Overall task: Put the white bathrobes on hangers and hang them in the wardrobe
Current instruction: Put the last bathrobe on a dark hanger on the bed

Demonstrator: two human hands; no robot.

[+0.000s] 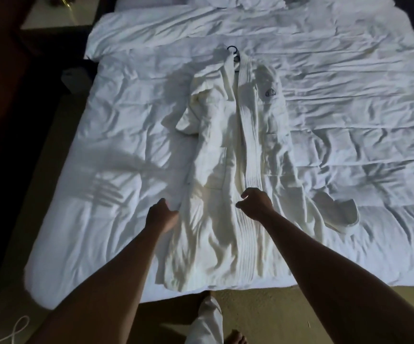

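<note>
- White terry bathrobe (228,170) lies flat and face up on the bed (349,135), hem at the near edge, collar at the far end.
- Second white fabric piece (208,321) hangs off the bed foot to the floor; cannot tell whether it is a belt or another robe.
- Left hand (162,216) sits at the robe's left front edge, about pocket height; fingers curled, pinching the fabric edge.
- Right hand (256,203) is over the ribbed lapel band (250,145) near the centre; fingers bent in a loose fist, apparently nipping the band, grasp not fully clear.
- Both forearms reach out straight from the near side, wrists low, palms down, hands apart across the robe front.
- Step judged: straightening and closing the front panels before lifting.
- To do it well: pull both edges evenly so the panels overlap flat, and avoid tugging toward the hem, which could drag the shoulders off the hanger.
- Right sleeve (335,212) is splayed out on the bed; it should be tucked in first.
- Black hanger hook (232,48) shows at the collar, far end, so the hanger seems already inside the shoulders.
- Wardrobe not in view.
</note>
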